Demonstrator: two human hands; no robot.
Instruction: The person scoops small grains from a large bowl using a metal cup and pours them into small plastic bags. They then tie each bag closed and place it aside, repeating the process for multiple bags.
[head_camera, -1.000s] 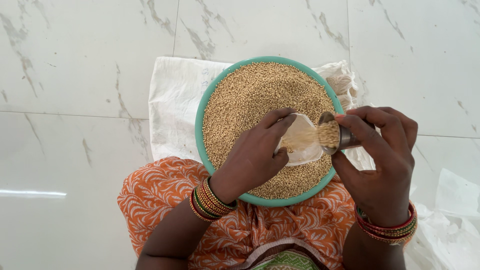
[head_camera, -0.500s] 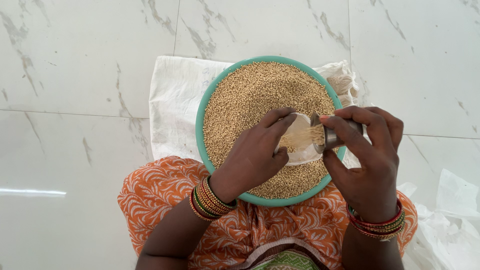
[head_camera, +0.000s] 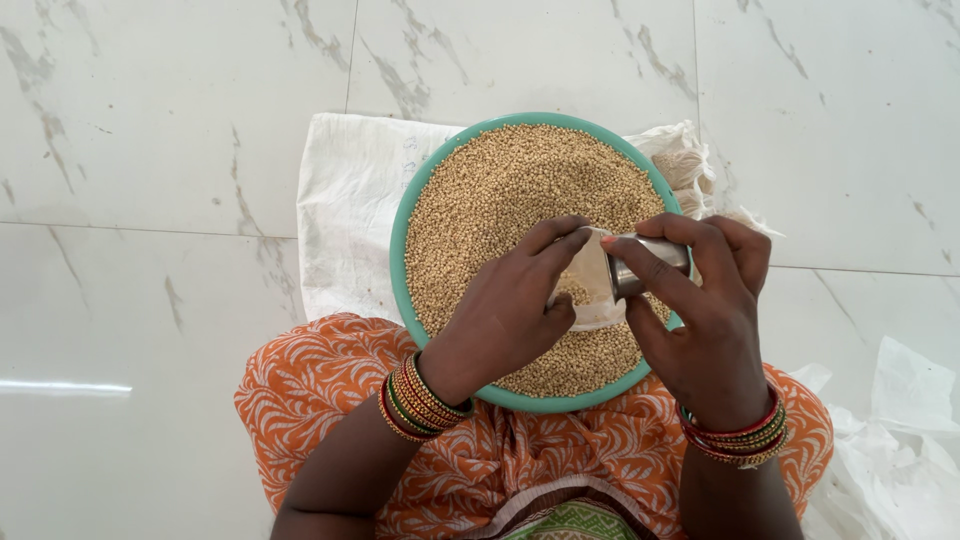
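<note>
White marble floor surrounds a teal basin (head_camera: 402, 262) of grain resting on the lap. Left hand (head_camera: 510, 310) pinches a small clear pouch (head_camera: 590, 290) open above the grain; right hand (head_camera: 705, 310) grips a steel cup (head_camera: 650, 262), tipped into its mouth.

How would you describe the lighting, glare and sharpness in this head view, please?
Head view: soft, even light with only faint shadows; a pale streak of glare on the floor at lower left; grain and basin sharp; left hand and right hand crisp, without motion blur; the metal cup shows a small highlight.
</note>
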